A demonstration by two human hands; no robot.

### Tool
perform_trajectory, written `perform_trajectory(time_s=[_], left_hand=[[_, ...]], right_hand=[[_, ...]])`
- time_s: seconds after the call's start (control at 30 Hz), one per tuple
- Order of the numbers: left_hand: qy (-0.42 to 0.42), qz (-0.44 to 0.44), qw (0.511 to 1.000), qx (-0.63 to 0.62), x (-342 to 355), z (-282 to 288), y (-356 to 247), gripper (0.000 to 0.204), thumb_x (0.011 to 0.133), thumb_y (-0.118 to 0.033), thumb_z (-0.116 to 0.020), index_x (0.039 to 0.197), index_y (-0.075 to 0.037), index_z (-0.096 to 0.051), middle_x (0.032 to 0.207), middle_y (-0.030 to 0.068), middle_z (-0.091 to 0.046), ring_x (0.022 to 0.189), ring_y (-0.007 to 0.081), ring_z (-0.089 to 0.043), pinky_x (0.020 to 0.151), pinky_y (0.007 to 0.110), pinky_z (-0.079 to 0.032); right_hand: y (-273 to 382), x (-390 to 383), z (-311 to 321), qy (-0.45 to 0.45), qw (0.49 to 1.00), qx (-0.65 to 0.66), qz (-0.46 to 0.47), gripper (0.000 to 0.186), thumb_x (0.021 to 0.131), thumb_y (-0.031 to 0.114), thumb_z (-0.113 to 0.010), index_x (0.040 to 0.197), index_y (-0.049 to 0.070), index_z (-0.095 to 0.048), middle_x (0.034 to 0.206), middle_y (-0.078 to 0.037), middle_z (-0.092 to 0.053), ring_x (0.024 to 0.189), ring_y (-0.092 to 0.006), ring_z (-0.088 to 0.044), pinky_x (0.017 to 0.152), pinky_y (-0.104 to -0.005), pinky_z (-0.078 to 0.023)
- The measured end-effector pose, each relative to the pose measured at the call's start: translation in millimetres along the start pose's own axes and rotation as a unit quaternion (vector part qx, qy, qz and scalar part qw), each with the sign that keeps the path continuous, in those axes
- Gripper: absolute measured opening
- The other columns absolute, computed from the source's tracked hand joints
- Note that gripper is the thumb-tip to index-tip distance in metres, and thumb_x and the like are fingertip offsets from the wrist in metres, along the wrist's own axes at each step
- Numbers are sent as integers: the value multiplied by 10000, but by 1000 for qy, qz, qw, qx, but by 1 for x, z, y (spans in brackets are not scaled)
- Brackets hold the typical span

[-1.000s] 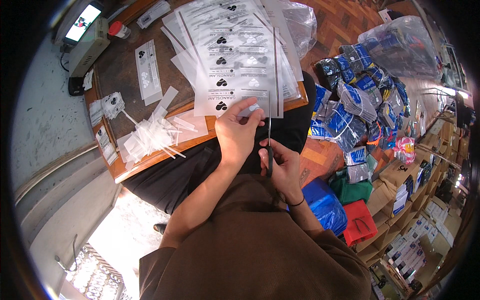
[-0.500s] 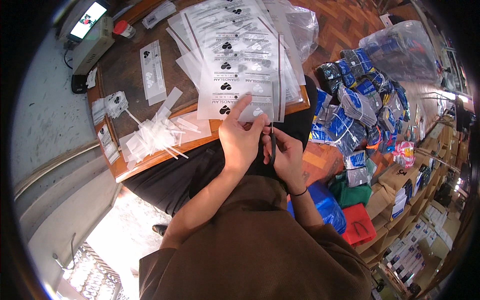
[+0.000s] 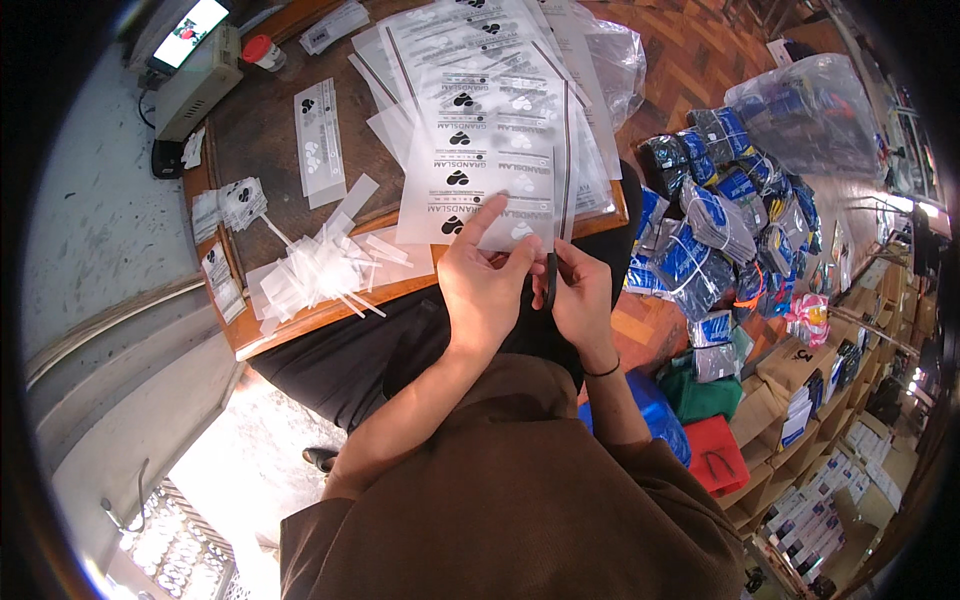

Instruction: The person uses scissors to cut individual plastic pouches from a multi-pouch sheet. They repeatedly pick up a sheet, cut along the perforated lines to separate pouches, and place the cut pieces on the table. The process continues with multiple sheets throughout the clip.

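My left hand (image 3: 482,285) grips the lower edge of a translucent sheet (image 3: 460,140) printed with rows of black and white logos, its index finger reaching over the print. This sheet lies atop a loose stack of similar sheets (image 3: 590,120). Beside it, my right hand (image 3: 582,300) is closed on black-handled scissors (image 3: 551,278) at that same lower edge; the blades are hard to make out. A tangle of thin cut strips (image 3: 320,268) lies left of my hands, with a small pile of cut labels (image 3: 235,205) and a narrow printed piece (image 3: 320,140) beyond.
The wooden desk (image 3: 250,340) carries a grey box (image 3: 195,95), a lit screen (image 3: 190,32) and a red-lidded cup (image 3: 262,52). At right, bundled blue-and-grey packages (image 3: 720,225), a clear bag (image 3: 800,105), a red bag (image 3: 712,455) and cubby shelves (image 3: 770,465) stand.
My right hand has moved upward with the scissors to the sheet's lower edge, closer beside my left hand. The whole view has shifted slightly rightward in the frame.
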State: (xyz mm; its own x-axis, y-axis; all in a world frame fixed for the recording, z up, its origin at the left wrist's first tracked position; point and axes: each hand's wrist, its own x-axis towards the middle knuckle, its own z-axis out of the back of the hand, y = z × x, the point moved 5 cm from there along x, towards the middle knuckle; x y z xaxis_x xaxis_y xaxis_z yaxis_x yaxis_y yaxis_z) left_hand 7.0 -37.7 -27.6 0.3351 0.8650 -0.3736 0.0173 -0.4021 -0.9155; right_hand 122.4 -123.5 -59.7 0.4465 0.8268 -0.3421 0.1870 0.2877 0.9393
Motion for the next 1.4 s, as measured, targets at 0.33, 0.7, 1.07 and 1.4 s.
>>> perform_trajectory(time_s=[0.33,0.7,1.07,1.4], left_hand=[[7,5,999,-46,-10,3,-12,560,937,72,-713,1432,180,-474,1036,200,-731,823,172,-739,694,260,-623],[12,15,998,-56,-29,14,-9,567,931,80,-711,1435,175,-469,1045,205,-727,839,190,-741,699,296,-643],[25,22,997,-69,-37,17,-11,547,933,73,-703,1440,130,-504,987,172,-747,820,156,-739,700,275,-639],[15,7,999,36,-4,43,2,369,955,-87,-747,1301,28,-694,995,111,-760,714,95,-685,614,234,-571]], right_hand=[[4,17,4,-8,999,-9,30,195,1025,46,-608,1159,-35,-725,700,-8,-659,574,-57,-583,510,-242,-469],[23,37,2,-28,993,-56,97,203,1024,90,-622,1093,-54,-747,703,-24,-689,575,-48,-576,504,-255,-433],[53,104,19,-72,978,-125,149,266,996,178,-657,967,-69,-754,635,-48,-678,553,-90,-625,489,-284,-439],[30,83,16,-87,995,41,32,367,990,310,-764,1131,-25,-712,828,-36,-709,593,-101,-653,484,-217,-433]])
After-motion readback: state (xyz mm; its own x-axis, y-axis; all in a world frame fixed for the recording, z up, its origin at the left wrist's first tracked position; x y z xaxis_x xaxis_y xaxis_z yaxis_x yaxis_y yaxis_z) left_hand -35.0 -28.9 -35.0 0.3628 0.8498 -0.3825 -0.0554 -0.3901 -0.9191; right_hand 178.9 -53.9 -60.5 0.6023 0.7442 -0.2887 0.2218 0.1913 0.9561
